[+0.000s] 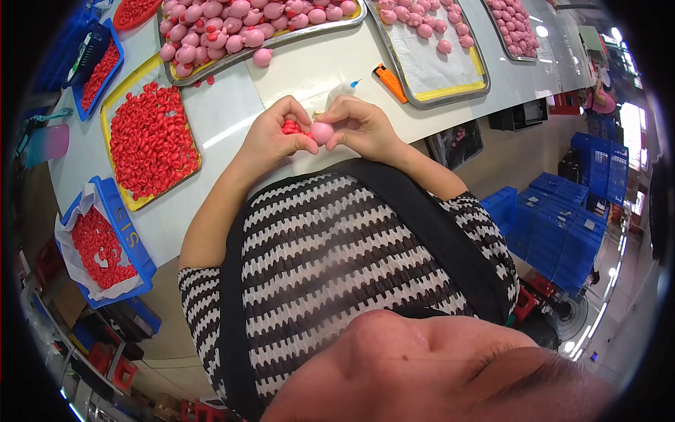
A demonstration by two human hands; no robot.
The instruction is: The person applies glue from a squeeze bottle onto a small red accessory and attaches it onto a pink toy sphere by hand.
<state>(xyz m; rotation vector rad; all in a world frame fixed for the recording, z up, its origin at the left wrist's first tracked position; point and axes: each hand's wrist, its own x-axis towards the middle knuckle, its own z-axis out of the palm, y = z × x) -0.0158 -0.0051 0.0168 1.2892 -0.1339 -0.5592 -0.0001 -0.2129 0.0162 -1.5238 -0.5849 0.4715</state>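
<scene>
One pink ball (322, 133), between both hands near the edge of the pale table (295, 79). Left hand (280, 132): fingers curled round a few red pieces (290, 126); whether its thumb touches the ball, cannot tell. Right hand (362, 125): thumb and fingertips drawn in, pinching the ball's right side. Handling (judged): light, smooth, slightly slippery; stiffness uncertain. Suggested hold: lightly, across opposite sides of the round body

A round pink ball (322, 133) is held up — small, glossy red pieces (290, 126) clustered close at its left.
</scene>
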